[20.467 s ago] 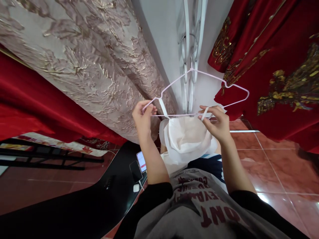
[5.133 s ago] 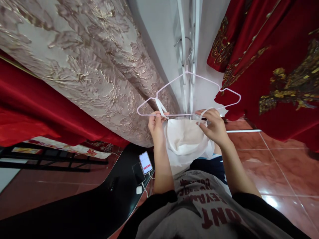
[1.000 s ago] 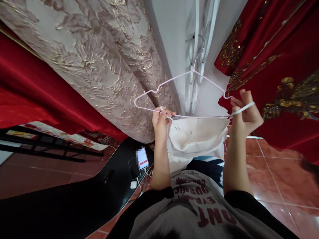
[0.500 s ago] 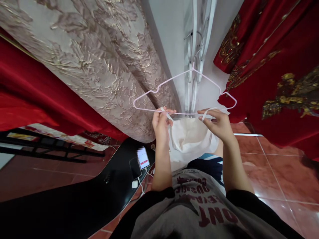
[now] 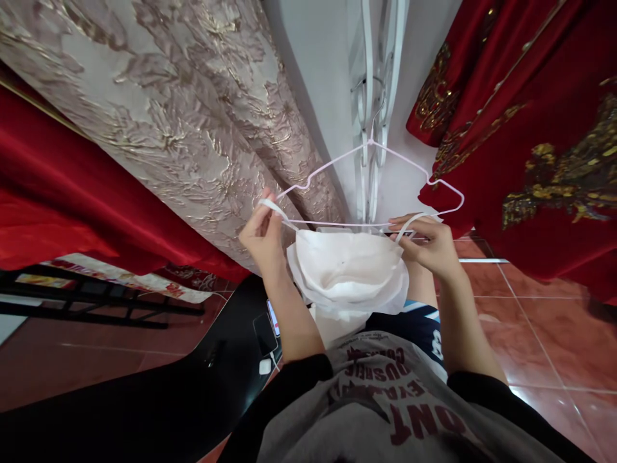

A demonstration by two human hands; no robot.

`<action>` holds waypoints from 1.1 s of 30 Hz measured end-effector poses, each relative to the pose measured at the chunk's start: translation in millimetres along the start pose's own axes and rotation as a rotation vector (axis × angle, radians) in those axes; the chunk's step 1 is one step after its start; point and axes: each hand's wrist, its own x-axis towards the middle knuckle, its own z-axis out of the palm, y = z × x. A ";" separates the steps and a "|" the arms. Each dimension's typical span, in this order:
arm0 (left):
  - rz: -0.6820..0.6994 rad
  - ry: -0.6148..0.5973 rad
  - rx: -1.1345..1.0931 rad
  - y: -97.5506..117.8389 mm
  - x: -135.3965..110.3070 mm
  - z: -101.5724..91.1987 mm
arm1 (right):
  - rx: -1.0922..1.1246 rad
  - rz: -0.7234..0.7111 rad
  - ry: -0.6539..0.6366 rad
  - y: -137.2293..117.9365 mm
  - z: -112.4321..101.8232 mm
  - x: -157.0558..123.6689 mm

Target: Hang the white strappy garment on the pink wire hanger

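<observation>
A pale pink hanger (image 5: 336, 224) hangs by its metal hook from a white rack, tilted toward me. Below its bottom bar spreads a white garment (image 5: 354, 263) with thin straps, its layered fabric resting over my lap. My left hand (image 5: 264, 228) pinches one strap at the hanger's left corner, and that corner is hidden behind the fingers. Over on the right, my right hand (image 5: 427, 239) closes on the other strap, which loops across the fingers by the bar. The hanger's right corner shows bare beyond that hand.
Gold-patterned beige fabric (image 5: 193, 116) hangs at the left, and red embroidered garments (image 5: 544, 141) at the right. The white metal rack (image 5: 369, 58) stands ahead. On a black surface (image 5: 193, 386) lie a dark phone (image 5: 264, 335), a partly covered lit phone and a small white case (image 5: 265, 366).
My left hand has moved outward to the left along the hanger with its strap, stretching the garment wider. My right hand has stayed nearly in place, shifting slightly right.
</observation>
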 end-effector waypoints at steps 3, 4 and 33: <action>0.025 -0.192 0.050 11.3 19.3 2.2 | -0.029 0.032 -0.100 -3.9 -1.5 3.6; 0.038 -0.248 0.080 15.2 25.2 4.5 | -0.038 0.044 -0.132 -5.5 -1.6 4.7; -0.446 -0.111 -0.395 4.1 -58.8 50.1 | 0.013 0.064 0.714 26.6 -25.8 -10.1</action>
